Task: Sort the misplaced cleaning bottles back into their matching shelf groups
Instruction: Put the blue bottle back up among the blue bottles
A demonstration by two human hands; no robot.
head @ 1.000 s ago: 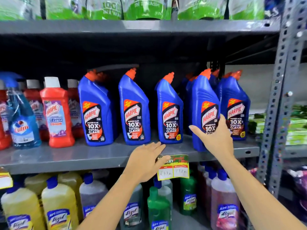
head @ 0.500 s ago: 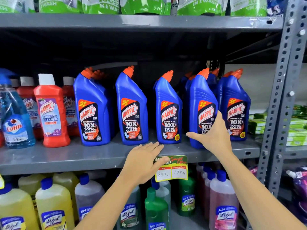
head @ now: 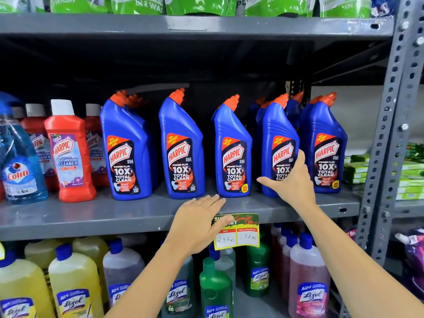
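1. The right hand (head: 292, 180) wraps the low front of a blue bottle (head: 278, 143), standing right on the middle shelf (head: 91, 216).
2. The left hand (head: 198, 222) lies open and flat on the shelf edge.
3. The bottle looks full, heavy, stiff and slick; hold its narrow waist.

A grey metal shelf (head: 91, 216) is seen carrying a row of upright blue Harpic bottles (head: 181, 148) with orange caps. The fourth blue bottle (head: 278, 134) is gripped at its lower front by the right hand (head: 291, 180). The left hand (head: 197, 226) is laid flat, fingers spread, on the shelf's front edge, partly over a yellow price tag (head: 243, 235). Red bathroom cleaner bottles (head: 68, 154) and a blue Colin spray bottle (head: 19, 166) are placed at the left. Lizol bottles (head: 73, 285) are ranged on the shelf below.
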